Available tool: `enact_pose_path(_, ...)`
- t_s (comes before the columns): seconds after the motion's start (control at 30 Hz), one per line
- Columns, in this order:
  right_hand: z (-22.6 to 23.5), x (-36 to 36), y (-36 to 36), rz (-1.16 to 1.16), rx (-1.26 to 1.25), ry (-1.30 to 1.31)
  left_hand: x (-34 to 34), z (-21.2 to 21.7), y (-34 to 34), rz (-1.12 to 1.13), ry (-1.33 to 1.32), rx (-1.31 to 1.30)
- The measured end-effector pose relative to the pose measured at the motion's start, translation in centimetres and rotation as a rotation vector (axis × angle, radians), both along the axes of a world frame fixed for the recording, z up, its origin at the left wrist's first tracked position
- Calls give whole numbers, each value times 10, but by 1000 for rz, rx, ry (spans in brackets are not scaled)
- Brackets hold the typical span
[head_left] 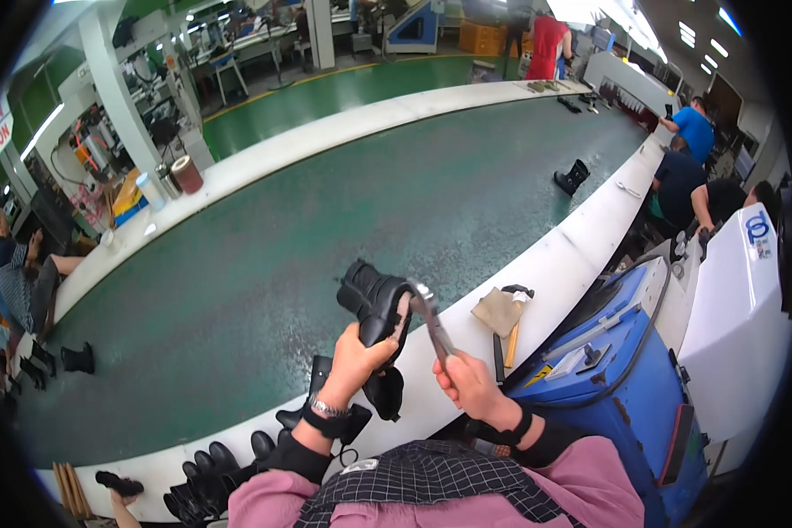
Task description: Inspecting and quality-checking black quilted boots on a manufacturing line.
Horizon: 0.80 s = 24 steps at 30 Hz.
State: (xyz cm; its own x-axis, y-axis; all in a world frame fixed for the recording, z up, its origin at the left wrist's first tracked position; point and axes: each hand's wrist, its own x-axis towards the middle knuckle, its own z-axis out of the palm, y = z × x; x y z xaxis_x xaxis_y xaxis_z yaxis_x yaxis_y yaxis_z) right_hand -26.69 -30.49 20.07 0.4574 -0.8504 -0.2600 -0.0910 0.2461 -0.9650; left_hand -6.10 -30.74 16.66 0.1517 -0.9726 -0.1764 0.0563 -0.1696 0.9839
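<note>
My left hand (356,363) is closed around a black boot (368,295), tilted so that its pale underside faces right. In my right hand (473,385) are metal pincers (436,327), gripped by the handles, with their head against the edge of that underside. Whether the jaws have caught any material is too small to tell. Just below the held boot, another black boot (384,392) is partly hidden by my left hand. On the white ledge to the right lie a hammer (513,333), a beige cloth or pad (498,310) and a black-handled tool (499,359).
A long green conveyor belt (264,290) runs between white ledges (581,242). One black boot (572,177) stands far right on it. Several black boots (211,471) line the near ledge; another person's hand (123,506) holds a shoe there. A blue machine (607,387) stands right.
</note>
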Motion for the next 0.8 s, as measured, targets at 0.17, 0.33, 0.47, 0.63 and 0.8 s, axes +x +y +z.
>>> enact_pose_path(0.17, 48, -29, -3, -169, -385, -259, 2, -7, 3, 9, 69, 66)
enact_pose_path(0.33, 14, 7, -7, -95, -469, -185, 2, -7, 4, -38, 51, -19)
enact_pose_path(0.47, 5, -3, -6, 56, 22, 118, 1, -6, 10, -7, -18, -35)
enact_pose_path(0.63, 49, -25, -8, -132, -389, -286, 0, -6, 7, 4, 68, -14)
enact_pose_path(0.8, 20, 3, -2, -118, -562, -55, -1, 2, 8, -34, 31, 2)
